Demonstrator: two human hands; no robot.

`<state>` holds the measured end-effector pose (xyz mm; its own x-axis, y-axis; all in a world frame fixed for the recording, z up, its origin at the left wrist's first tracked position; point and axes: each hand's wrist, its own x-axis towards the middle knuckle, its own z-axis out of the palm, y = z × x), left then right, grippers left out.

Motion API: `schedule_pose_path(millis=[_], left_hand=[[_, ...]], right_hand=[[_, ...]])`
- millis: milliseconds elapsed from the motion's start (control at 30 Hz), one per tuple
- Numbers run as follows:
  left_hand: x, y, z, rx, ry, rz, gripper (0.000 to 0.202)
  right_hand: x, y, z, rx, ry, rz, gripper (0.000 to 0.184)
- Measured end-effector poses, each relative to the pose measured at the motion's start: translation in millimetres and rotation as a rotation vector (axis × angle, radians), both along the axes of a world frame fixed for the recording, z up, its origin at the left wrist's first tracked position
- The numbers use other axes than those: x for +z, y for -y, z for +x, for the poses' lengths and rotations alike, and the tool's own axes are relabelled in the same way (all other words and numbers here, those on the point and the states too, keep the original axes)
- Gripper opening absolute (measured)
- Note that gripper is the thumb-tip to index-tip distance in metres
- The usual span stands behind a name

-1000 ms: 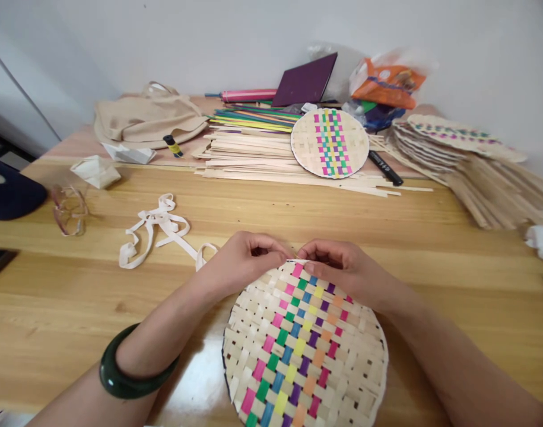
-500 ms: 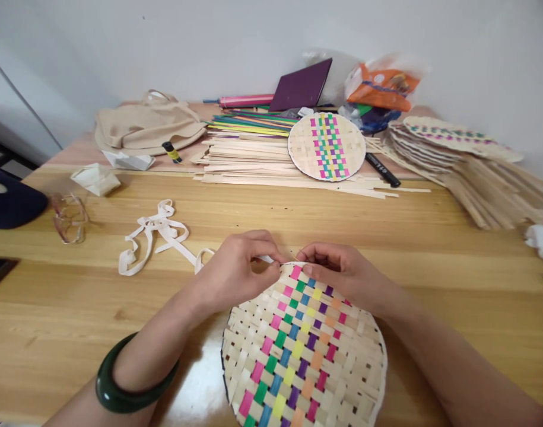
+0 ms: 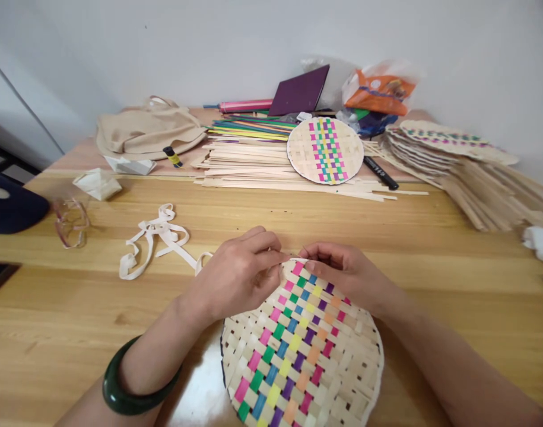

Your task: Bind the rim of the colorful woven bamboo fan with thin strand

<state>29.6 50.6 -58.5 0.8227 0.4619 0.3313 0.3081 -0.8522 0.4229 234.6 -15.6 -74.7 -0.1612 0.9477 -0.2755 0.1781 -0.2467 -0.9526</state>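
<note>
A round woven disc (image 3: pixel 293 341) of pale strips, with pink, green, blue, yellow, purple and orange bands, lies tilted in front of me. White edging runs along its right rim; the left rim looks dark. My left hand (image 3: pixel 244 276) is closed at the top rim, its fingertips pinching the white ribbon there. Close beside it, my right hand (image 3: pixel 342 270) grips the rim, thumb on the front and fingers behind. A fine thread or needle shows near the right fingertips, too thin to tell. Loose white ribbon (image 3: pixel 154 226) trails in loops left of my left hand.
Pale strips (image 3: pixel 248 157) and a smaller woven disc (image 3: pixel 325 151) lie at the back. A stack of woven discs (image 3: pixel 458 139) stands right, beside brown strips (image 3: pixel 489 193). Glasses (image 3: pixel 70 222), folded paper (image 3: pixel 97 184) and a glue stick (image 3: pixel 172 157) lie left.
My left hand has turned, its fingers coming down closer over the rim. My right hand keeps its grip, and the disc has shifted very slightly.
</note>
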Motion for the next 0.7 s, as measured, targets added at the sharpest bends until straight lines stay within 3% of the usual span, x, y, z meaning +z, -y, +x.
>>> schedule_pose_path(millis=[200,433,533,700], left_hand=[[-6.5,-3.4,-1.0,0.028,0.003,-0.04,0.025],[-3.8,1.3,2.3,0.052,-0.043,-0.025,0.024],[-7.9,5.5,5.7,0.122,0.02,-0.055,0.027],[-14.8,12.2,12.5,0.368,0.165,-0.406,0.029]], right_hand=[[-0.3,0.0,0.1,-0.007,0.02,0.013,0.016],[1.7,-0.3,-1.1,-0.031,0.042,0.022,0.017],[3.6,-0.7,-1.6,-0.036,0.051,0.018,0.018],[3.7,0.9,-1.8,-0.022,0.05,0.008,0.019]])
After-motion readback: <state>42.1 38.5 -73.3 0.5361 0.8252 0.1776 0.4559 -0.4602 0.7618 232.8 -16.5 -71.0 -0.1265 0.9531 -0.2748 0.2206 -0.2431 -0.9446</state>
